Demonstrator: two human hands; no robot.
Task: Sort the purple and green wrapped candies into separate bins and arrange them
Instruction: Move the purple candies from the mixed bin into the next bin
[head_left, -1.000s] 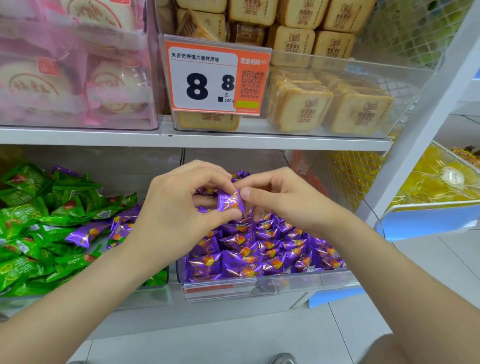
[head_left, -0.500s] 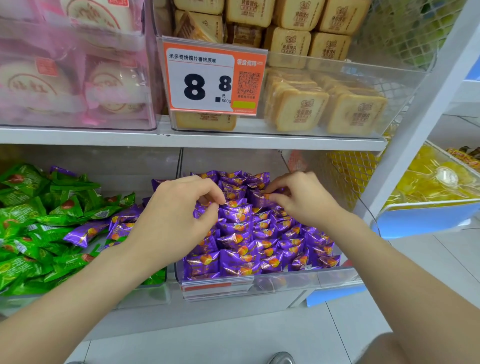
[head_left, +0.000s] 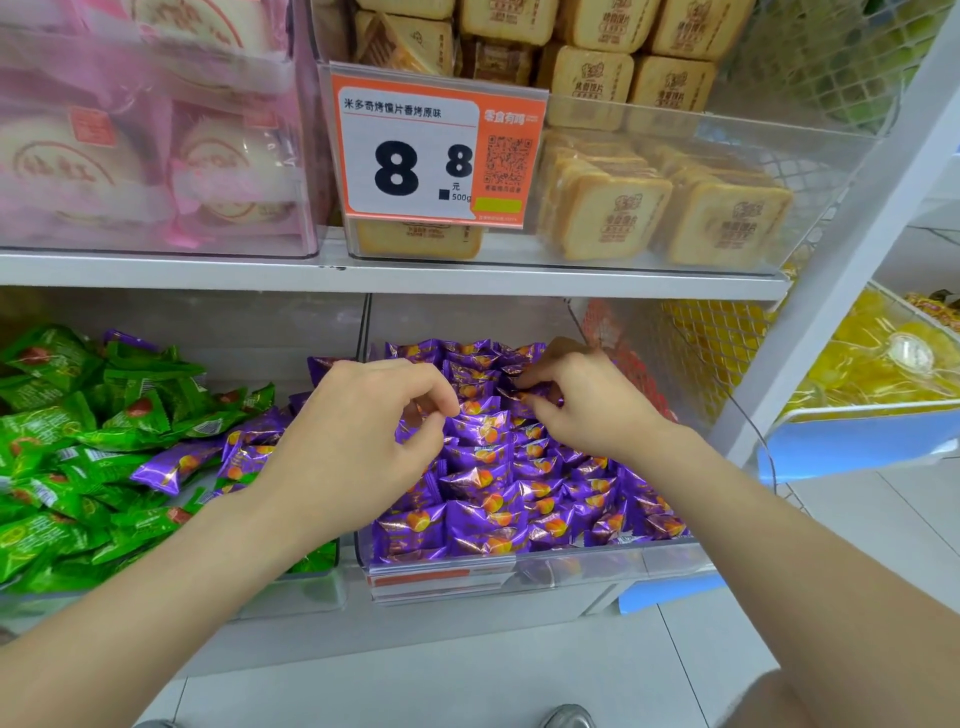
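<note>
Both hands are held over the right bin on the lower shelf, where the purple candies are packed in rows. The left hand is curled, thumb and forefinger narrowly apart above the pile; whether anything is held cannot be told. At the far end, a purple candy is pinched by the right hand. The green candies are heaped in the left bin, where stray purple ones are mixed in.

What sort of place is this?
Most likely a shop selling loose snacks: an orange price tag reads 8.8 per 500g, and clear shelf bins hold purple wrapped candies, green wrapped candies and packaged toast slices.
</note>
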